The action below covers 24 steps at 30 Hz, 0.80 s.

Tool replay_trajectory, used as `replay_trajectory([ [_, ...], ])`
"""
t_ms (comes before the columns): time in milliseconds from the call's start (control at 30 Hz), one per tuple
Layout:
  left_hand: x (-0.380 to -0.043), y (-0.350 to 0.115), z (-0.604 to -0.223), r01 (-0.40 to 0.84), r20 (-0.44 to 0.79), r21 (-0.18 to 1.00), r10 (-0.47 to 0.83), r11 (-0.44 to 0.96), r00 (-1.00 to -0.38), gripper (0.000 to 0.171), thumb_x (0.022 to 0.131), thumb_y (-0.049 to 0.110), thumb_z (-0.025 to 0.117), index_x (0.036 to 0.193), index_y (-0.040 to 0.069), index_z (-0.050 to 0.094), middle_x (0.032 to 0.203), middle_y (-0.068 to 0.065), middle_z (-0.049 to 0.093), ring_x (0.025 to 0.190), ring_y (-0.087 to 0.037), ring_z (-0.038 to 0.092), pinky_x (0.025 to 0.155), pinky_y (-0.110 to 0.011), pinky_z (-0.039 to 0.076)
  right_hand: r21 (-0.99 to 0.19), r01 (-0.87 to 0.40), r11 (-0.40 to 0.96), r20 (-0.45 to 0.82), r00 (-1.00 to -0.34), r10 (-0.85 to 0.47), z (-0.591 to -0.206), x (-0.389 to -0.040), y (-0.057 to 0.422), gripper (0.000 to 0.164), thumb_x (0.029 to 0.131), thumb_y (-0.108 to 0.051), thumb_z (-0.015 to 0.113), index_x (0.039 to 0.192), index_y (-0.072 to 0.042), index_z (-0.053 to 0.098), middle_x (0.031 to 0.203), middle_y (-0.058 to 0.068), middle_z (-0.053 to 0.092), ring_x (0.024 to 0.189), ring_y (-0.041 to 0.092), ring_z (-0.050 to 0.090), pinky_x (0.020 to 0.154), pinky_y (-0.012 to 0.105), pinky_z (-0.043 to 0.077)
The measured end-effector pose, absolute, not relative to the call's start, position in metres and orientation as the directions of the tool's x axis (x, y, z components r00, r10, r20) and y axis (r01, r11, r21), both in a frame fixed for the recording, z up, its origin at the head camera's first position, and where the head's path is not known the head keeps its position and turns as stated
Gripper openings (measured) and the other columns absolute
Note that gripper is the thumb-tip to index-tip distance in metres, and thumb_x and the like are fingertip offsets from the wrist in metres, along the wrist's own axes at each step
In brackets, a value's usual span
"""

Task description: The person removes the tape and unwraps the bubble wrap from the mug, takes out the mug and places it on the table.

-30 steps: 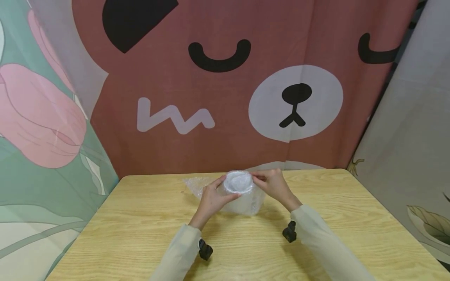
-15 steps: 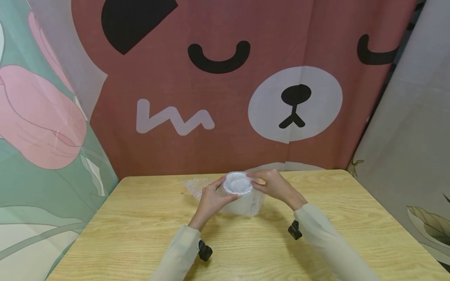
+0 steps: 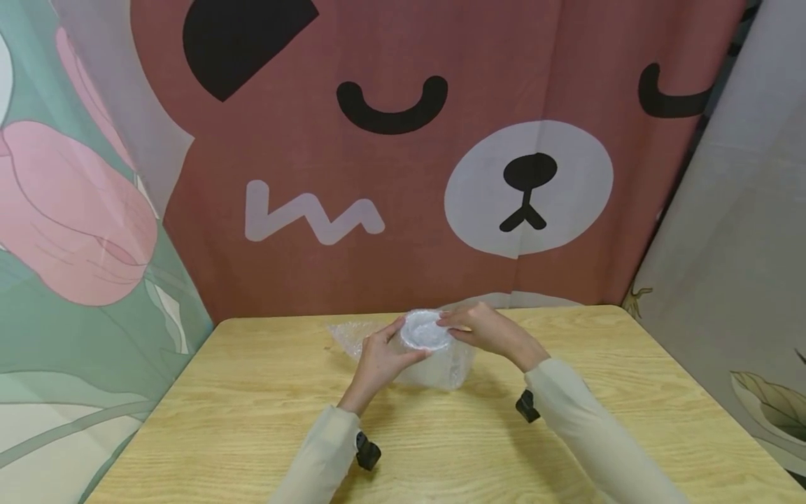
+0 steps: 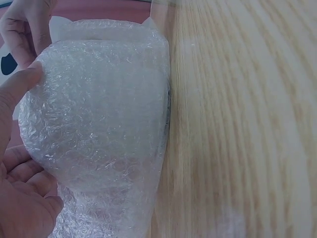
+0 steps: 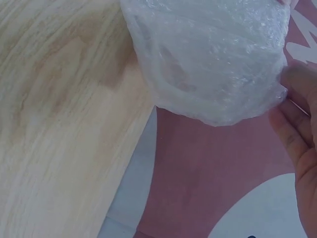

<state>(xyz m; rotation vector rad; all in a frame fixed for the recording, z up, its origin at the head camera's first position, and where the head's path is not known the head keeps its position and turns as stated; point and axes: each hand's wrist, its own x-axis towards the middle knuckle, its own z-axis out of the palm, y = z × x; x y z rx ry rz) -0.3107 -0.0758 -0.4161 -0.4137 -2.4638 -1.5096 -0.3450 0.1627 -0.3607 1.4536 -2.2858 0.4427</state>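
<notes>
A cylinder-like thing wrapped in clear bubble wrap (image 3: 434,371) stands on the wooden table. What lies inside the layers cannot be made out. My left hand (image 3: 380,358) grips its upper left side, the thumb at the near rim and the fingers round the far side. At the right of the top rim, my right hand (image 3: 490,330) pinches the edge of the wrap, fingertips reaching over the hollow top. In the right wrist view that hand (image 5: 299,124) holds the wrap's edge between thumb and fingers. The left wrist view shows the wrapped side (image 4: 104,104) close up.
A loose flap of bubble wrap (image 3: 345,332) sticks out to the left on the table (image 3: 434,448). Just behind the table's far edge hangs a curtain (image 3: 302,273) with a bear print. Small black cameras (image 3: 368,451) sit on both wrists.
My right hand has shifted a little left, from the outer right rim to over the top opening. The wrap inside the top looks flatter. The left hand has kept its place.
</notes>
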Motion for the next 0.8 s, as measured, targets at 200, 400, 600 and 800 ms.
replay_trajectory([
  [200, -0.311, -0.076, -0.418, 0.348, 0.327, 0.830, 0.125, 0.436, -0.937, 0.090, 0.070, 0.046, 0.086, 0.141, 0.005, 0.049, 0.142, -0.012, 0.047, 0.131, -0.031, 0.042, 0.102, -0.051, 0.039, -0.035, -0.905, 0.424, 0.527, -0.377, -0.762, -0.368, -0.343, 0.162, 0.021, 0.083, 0.002, 0.073, 0.104, 0.000, 0.075, 0.107, 0.013, 0.070, 0.097, 0.026, 0.068, 0.079, 0.033, 0.055],
  [400, -0.309, -0.075, -0.421, 0.318, 0.298, 0.841, 0.116, 0.437, -0.948, 0.091, 0.068, 0.046, 0.087, 0.141, 0.005, 0.049, 0.142, -0.013, 0.047, 0.131, -0.030, 0.042, 0.102, -0.049, 0.039, 0.007, -0.900, 0.436, 0.561, -0.357, -0.747, -0.375, -0.341, 0.161, 0.022, 0.084, -0.001, 0.074, 0.105, 0.000, 0.075, 0.106, 0.012, 0.071, 0.095, 0.024, 0.069, 0.078, 0.033, 0.056],
  [600, -0.310, -0.075, -0.421, 0.317, 0.297, 0.842, 0.116, 0.436, -0.948, 0.091, 0.069, 0.046, 0.086, 0.142, 0.006, 0.049, 0.143, -0.013, 0.046, 0.132, -0.030, 0.041, 0.102, -0.049, 0.039, -0.003, -0.897, 0.442, 0.583, -0.361, -0.728, -0.376, -0.340, 0.160, 0.022, 0.083, 0.000, 0.075, 0.105, 0.000, 0.075, 0.105, 0.012, 0.071, 0.095, 0.023, 0.069, 0.077, 0.032, 0.056],
  [800, -0.311, -0.075, -0.417, 0.328, 0.310, 0.836, 0.114, 0.440, -0.944, 0.090, 0.069, 0.045, 0.086, 0.141, 0.006, 0.049, 0.142, -0.013, 0.046, 0.131, -0.030, 0.042, 0.102, -0.049, 0.039, -0.003, -0.901, 0.434, 0.601, -0.348, -0.719, -0.374, -0.341, 0.160, 0.023, 0.082, 0.001, 0.075, 0.105, 0.000, 0.075, 0.104, 0.013, 0.071, 0.094, 0.024, 0.069, 0.076, 0.032, 0.056],
])
